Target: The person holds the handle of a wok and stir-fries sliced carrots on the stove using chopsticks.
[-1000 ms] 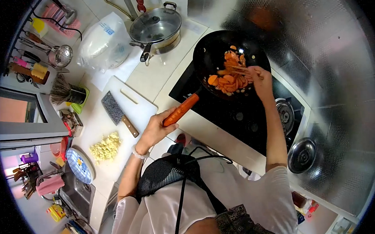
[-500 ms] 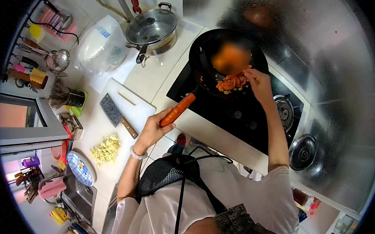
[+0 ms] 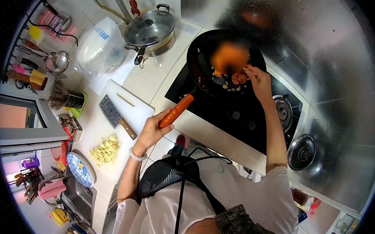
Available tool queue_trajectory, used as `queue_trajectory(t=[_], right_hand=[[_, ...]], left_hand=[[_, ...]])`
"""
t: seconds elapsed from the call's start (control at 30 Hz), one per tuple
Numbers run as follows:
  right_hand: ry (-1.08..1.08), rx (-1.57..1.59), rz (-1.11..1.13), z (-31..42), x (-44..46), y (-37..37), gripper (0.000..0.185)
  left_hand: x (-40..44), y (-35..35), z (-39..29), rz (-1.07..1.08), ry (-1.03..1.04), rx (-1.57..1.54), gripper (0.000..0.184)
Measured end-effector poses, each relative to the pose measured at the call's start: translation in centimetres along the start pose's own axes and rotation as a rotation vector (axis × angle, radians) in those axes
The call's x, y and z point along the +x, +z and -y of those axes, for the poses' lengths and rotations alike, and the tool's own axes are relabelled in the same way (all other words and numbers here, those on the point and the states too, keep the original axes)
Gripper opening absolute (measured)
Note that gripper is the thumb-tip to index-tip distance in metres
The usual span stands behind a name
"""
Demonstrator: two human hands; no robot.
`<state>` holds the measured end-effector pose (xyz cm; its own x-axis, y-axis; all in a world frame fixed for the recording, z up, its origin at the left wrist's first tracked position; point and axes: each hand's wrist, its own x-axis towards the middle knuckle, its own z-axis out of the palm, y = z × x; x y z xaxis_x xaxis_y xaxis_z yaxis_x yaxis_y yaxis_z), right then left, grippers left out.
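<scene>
My left hand (image 3: pixel 153 129) is wrapped round the reddish wooden handle (image 3: pixel 177 111) of a black wok (image 3: pixel 200 70) on the stove. Over the wok, my right hand (image 3: pixel 259 82) is closed in a pinch at the right side of the food; in the earlier view it held thin wooden chopsticks, now barely visible. Cooked orange slices (image 3: pixel 238 78) and pale bits lie in the wok, partly hidden by a blurred round orange patch (image 3: pixel 230 57). A cleaver (image 3: pixel 114 115) and chopped pale yellow pieces (image 3: pixel 105 150) rest on a white cutting board (image 3: pixel 142 108).
A lidded glass-topped pot (image 3: pixel 152 32) and a plastic-wrapped bowl (image 3: pixel 98 49) stand behind the board. A checked plate (image 3: pixel 81 168) is near the sink (image 3: pixel 80 201). A black lid (image 3: pixel 301 152) lies right of the stove (image 3: pixel 234 123). Utensils hang at the left.
The orange slices by my right hand have shifted, and more dark wok bottom shows. A blurred orange patch now covers the wok's middle. My left hand keeps its hold on the handle.
</scene>
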<state>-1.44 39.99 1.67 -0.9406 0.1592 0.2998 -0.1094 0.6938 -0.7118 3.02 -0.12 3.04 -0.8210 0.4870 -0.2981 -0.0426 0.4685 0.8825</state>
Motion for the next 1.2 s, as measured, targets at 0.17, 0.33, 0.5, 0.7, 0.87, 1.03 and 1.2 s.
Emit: queue_trajectory(t=[0.17, 0.33, 0.5, 0.7, 0.87, 1.03, 1.2], right_hand=[[0.161, 0.279, -0.197, 1.8, -0.1, -3.8, 0.032], [0.175, 0.326, -0.262, -3.0, 1.6, -2.6, 0.031], [0.168, 0.414, -0.066, -3.6, 1.7, 1.3, 0.034], [0.196, 0.578, 0.089, 5.8, -0.3, 0.9, 0.041], [0.063, 0.304, 0.077, -0.9, 2.0, 1.7, 0.041], [0.173, 0.405, -0.176, -0.1, 3.5, -0.9, 0.025], [0.069, 0.331, -0.154, -3.7, 5.4, 1.6, 0.03]], left_hand=[[-0.2, 0.0, 0.0, -0.025, 0.042, 0.011, 0.057], [0.1, 0.1, 0.2, -0.009, 0.054, 0.002, 0.057], [0.0, 0.3, 0.3, -0.028, 0.056, 0.006, 0.056], [0.0, 0.2, 0.4, -0.039, 0.065, 0.037, 0.055], [0.1, 0.6, 1.0, -0.091, 0.148, 0.009, 0.055], [-0.3, 0.2, 0.2, -0.081, 0.121, 0.023, 0.055], [-0.1, 0.2, 0.3, -0.034, 0.09, 0.028, 0.057]])
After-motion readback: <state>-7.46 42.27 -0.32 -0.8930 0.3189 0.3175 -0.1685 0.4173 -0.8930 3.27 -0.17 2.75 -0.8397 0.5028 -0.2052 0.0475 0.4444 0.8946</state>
